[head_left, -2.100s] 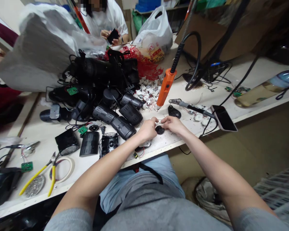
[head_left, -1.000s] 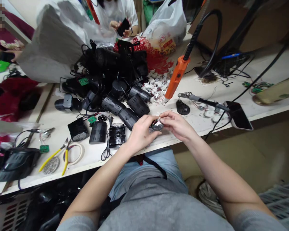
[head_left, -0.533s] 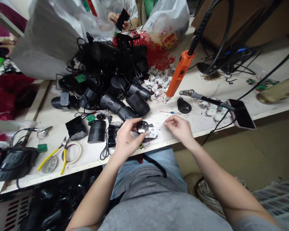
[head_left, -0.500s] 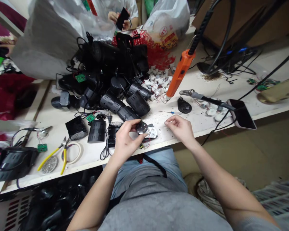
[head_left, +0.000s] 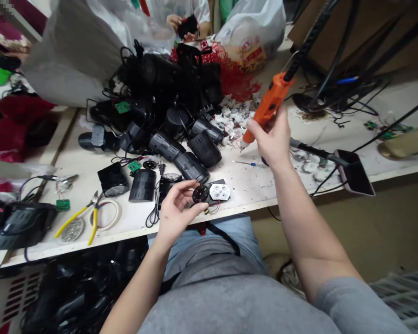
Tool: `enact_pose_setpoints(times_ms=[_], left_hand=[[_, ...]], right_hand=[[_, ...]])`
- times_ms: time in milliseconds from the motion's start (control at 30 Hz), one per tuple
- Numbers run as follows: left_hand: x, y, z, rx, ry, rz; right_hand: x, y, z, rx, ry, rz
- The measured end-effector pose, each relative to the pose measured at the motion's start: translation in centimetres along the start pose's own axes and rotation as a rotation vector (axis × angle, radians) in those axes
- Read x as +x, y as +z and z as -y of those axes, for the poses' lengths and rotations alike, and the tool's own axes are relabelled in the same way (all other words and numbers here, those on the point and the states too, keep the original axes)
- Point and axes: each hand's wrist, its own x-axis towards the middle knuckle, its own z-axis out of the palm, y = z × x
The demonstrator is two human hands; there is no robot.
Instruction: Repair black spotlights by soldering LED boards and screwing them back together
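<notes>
Between the thumb and fingers of my left hand (head_left: 178, 206) is a small round black disc (head_left: 200, 194) with holes in it. Just right of the disc lies a white LED board (head_left: 219, 192) on a dark part, with thin red wires below. My right hand (head_left: 274, 138) is closed around an orange electric screwdriver (head_left: 269, 103), which hangs from above with its tip pointing down at the bench. A thin blue-ended bit or wire (head_left: 252, 164) lies beneath that tip. Left of my left hand stands a black slotted housing (head_left: 142, 185).
Black housings and cables (head_left: 167, 83) are heaped at the back, beside white scraps (head_left: 231, 118). Yellow-handled cutters (head_left: 94, 218), a tape roll (head_left: 115, 215) and a dish of screws (head_left: 71, 230) lie left. A phone (head_left: 355, 174) juts over the front edge. Another person's hands (head_left: 174, 21) work opposite.
My right hand has moved up from the bench and taken hold of the orange electric screwdriver. My left hand has shifted slightly left and down with the black disc.
</notes>
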Motion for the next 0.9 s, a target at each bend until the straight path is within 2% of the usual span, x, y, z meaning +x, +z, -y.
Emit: enact_pose_setpoints(times_ms=[100,233,300,400,533,900], left_hand=[[-0.4,-1.0,-0.5,-0.201,-0.086,-0.004],[-0.8,-1.5,-0.7,-0.435,-0.263,0.044],[-1.0,-1.1,-0.7,-0.513,-0.349,0.074],[-1.3,-0.4,-0.3,-0.574,-0.437,0.126],[-1.7,0.3,0.2,-0.583,-0.486,0.180],[-1.8,1.1,0.5,-0.599,-0.497,0.153]], right_hand=[[-1.9,-1.0,2.8,0.105,0.081,-0.046],[-6.1,-2.2,6.1,0.416,0.269,0.091],[-7.6,-1.9,6.8,0.515,0.345,0.095],[-8.7,-1.1,7.1,0.526,0.355,-0.017],[-9.2,-0.4,7.5,0.557,0.334,-0.120],[-9.6,0.7,7.4,0.552,0.339,-0.116]])
